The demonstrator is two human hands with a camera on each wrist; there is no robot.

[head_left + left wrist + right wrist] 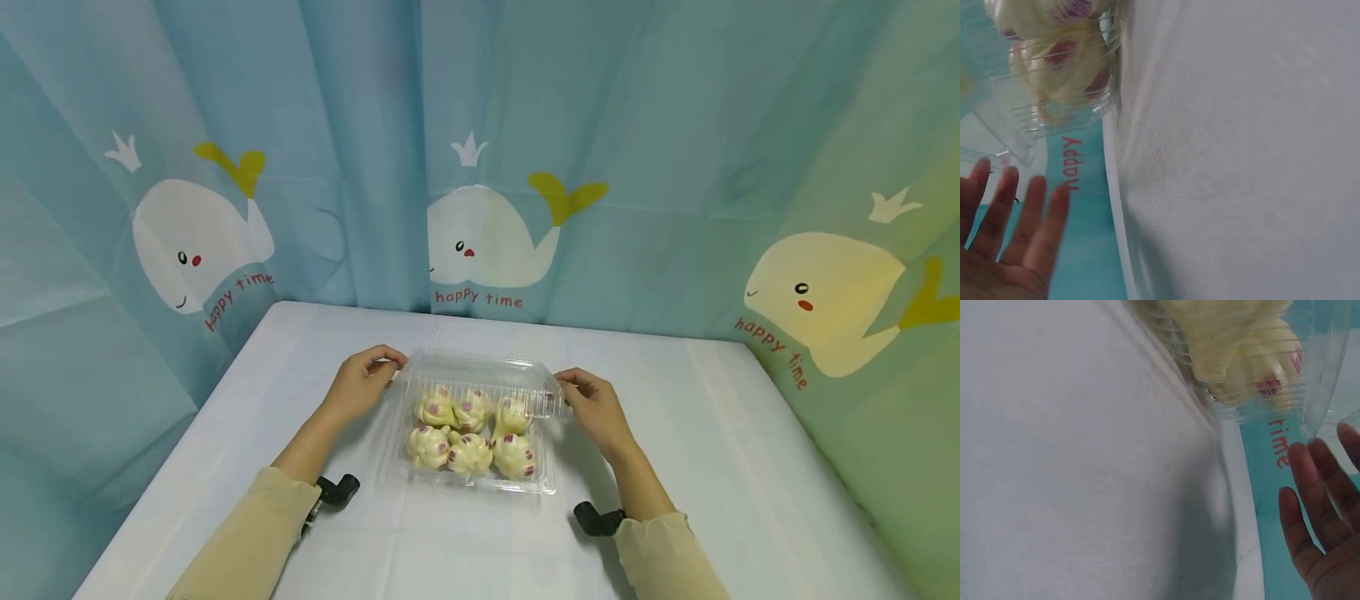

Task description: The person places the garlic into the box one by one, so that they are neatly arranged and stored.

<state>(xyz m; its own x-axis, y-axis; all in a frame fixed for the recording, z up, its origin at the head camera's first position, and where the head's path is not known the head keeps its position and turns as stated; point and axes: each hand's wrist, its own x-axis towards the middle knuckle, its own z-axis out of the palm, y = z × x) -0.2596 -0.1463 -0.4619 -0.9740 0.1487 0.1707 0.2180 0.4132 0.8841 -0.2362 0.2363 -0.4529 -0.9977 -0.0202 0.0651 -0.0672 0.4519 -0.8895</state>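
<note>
A clear plastic clamshell box (551, 483) lies on the table with its ribbed lid (480, 367) raised and tilted back. Inside sit several lumpy, bulb-shaped pale yellow-green pieces (470, 454) with purple patches, set in two rows. My left hand (362, 383) pinches the lid's left corner; in the left wrist view its other fingers (1025, 219) spread out beside the plastic. At the lid's right corner, my right hand (596, 408) pinches the edge, and in the right wrist view its fingers (1329, 506) reach up to that edge. Both thumbs are hidden in the wrist views.
A white cloth covers the table (450, 550). Behind and around it hangs a blue-green curtain (360, 167) printed with whales and "happy time". Black wrist-worn devices (339, 492) sit at both sleeve cuffs.
</note>
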